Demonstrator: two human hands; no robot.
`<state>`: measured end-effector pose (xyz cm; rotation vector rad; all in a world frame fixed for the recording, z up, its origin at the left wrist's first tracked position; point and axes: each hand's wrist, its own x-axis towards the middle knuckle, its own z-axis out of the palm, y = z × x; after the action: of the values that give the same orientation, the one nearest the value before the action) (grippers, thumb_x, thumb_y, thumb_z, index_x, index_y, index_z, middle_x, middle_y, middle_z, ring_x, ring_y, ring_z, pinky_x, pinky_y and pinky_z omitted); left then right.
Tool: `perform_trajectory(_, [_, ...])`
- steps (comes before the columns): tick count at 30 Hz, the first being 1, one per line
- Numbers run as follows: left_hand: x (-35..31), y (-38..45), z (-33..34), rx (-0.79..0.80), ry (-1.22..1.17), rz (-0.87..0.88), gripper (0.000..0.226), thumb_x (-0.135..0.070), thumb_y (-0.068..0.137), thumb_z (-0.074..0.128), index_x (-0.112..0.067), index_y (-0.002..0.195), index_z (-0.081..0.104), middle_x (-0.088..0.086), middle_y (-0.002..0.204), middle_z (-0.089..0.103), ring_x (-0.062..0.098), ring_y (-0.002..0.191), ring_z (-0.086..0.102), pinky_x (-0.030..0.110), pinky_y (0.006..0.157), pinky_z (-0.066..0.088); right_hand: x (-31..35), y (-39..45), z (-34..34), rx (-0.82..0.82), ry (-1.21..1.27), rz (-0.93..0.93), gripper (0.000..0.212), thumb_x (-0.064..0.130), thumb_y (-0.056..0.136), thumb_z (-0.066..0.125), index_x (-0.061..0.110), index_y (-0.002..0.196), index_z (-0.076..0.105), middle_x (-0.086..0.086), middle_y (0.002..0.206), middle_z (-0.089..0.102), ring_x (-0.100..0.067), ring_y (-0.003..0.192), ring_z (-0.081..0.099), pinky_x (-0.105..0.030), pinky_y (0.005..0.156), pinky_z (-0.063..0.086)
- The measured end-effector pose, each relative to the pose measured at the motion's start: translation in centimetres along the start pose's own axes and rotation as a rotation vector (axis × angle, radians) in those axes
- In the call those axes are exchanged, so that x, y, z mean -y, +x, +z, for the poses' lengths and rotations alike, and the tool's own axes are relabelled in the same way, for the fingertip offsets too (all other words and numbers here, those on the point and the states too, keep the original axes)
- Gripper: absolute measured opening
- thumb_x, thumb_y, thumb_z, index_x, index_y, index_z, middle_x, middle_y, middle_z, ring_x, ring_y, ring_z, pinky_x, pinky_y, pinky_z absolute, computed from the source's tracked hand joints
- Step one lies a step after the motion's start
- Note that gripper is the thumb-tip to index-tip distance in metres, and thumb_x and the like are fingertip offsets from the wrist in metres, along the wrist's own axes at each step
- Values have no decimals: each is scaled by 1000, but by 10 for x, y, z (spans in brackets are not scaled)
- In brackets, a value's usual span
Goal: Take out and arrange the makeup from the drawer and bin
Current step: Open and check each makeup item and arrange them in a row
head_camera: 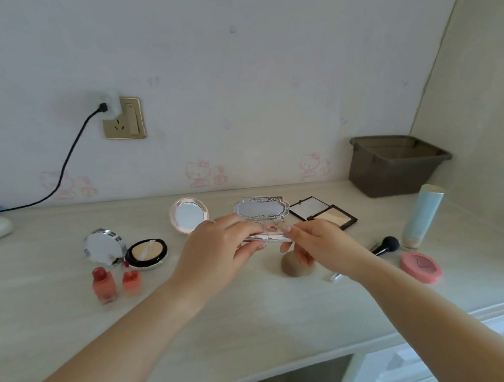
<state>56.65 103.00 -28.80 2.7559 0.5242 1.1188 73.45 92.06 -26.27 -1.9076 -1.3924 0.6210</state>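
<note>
Both hands meeting just above centre of the view, over a pale wood-grain desk (255, 320). Left hand (219, 247) curled round the left end of a small silver ornate palette (262, 217), thumb below and fingers on top. Right hand (318, 243) pinching the palette's right end with fingertips. Palette open, mirrored lid upright, pinkish pans just visible between the fingers; whether lifted clear of the desk cannot be told.

At 9 o'clock of the hands: an open powder compact (147, 253) with a round mirror lid (104, 246) tilted up; at 8 o'clock, two coral lip tint bottles (104, 285), side by side. At 11 o'clock, a round pink-rimmed mirror compact (188, 215), standing open. At 2 o'clock, an open black highlighter palette (323, 212), lying flat. At 5 o'clock, under the right hand, a brown makeup sponge (293, 269). At 3 to 4 o'clock: a black makeup brush (384, 245), a pale blue tube (423, 215) standing cap down, a pink round blush (421, 267). At 1 o'clock, against the wall, a brown plastic bin (393, 164).
</note>
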Motion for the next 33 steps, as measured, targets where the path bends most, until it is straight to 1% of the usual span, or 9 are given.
perform_trajectory(3, [2, -14, -12, 32, -16, -50, 33, -48, 84, 48, -26, 95, 71, -11, 80, 67, 9, 65, 60, 17, 56, 39, 11, 0, 10, 23, 58, -22, 39, 40, 96, 44, 15, 74, 64, 9, 41, 53, -4, 42, 44, -15, 51, 38])
perform_trajectory(11, [11, -44, -45, 35, -123, -217, 39, -54, 85, 41, -23, 83, 65, -10, 70, 60, 8, 68, 53, 29, 62, 45, 24, 4, 43, -17, 122, -299, 15, 16, 90, 60, 26, 79, 60, 10, 67, 65, -12, 69, 58, -32, 71, 45])
perform_trajectory(16, [18, -61, -61, 58, -118, -319, 28, -49, 88, 50, -27, 77, 64, -16, 62, 55, 1, 70, 52, 12, 60, 35, 37, 5, 62, 35, 78, -376, 39, 17, 81, 71, 47, 97, 53, 19, 95, 68, -1, 86, 66, -22, 82, 51])
perform_trajectory(19, [16, -68, -69, 75, -77, -310, 20, -40, 92, 52, -27, 86, 66, -13, 71, 60, 1, 72, 51, 10, 62, 32, 58, 2, 70, 144, 99, -233, 11, 38, 92, 54, 29, 95, 60, 5, 69, 71, -10, 55, 64, -23, 65, 51])
perform_trajectory(21, [16, -72, -73, 104, -60, -337, 21, -40, 93, 50, -26, 85, 64, -11, 73, 60, 1, 66, 50, 6, 64, 32, 63, 3, 71, 142, 36, -186, 34, 42, 95, 45, 16, 82, 63, 5, 51, 63, -9, 43, 52, -23, 56, 45])
perform_trajectory(24, [21, -76, -76, 117, -147, -366, 22, -38, 93, 51, -25, 80, 62, -14, 68, 61, 4, 67, 54, 18, 60, 39, 60, 6, 73, 114, 73, -281, 7, 22, 89, 62, 21, 83, 61, 15, 63, 63, -4, 57, 54, -24, 64, 47])
perform_trajectory(27, [24, -78, -76, 124, -158, -384, 19, -38, 93, 51, -29, 82, 63, -16, 68, 62, 2, 68, 56, 25, 63, 43, 58, 8, 76, 159, 166, -304, 22, 13, 83, 69, 26, 94, 56, 20, 79, 61, 1, 64, 55, -14, 66, 47])
perform_trajectory(29, [24, -78, -74, 123, -170, -388, 17, -38, 93, 51, -29, 87, 65, -16, 70, 63, 1, 71, 58, 24, 65, 44, 62, 7, 78, 203, 224, -206, 22, 25, 86, 65, 26, 105, 55, 7, 86, 67, -8, 62, 61, -20, 66, 51])
perform_trajectory(33, [22, -79, -75, 152, -144, -376, 17, -36, 94, 50, -30, 83, 61, -17, 66, 61, -3, 68, 56, 11, 61, 36, 67, 7, 78, 177, 100, -141, 32, 40, 93, 50, 17, 73, 59, 4, 56, 64, -11, 44, 49, -21, 54, 42])
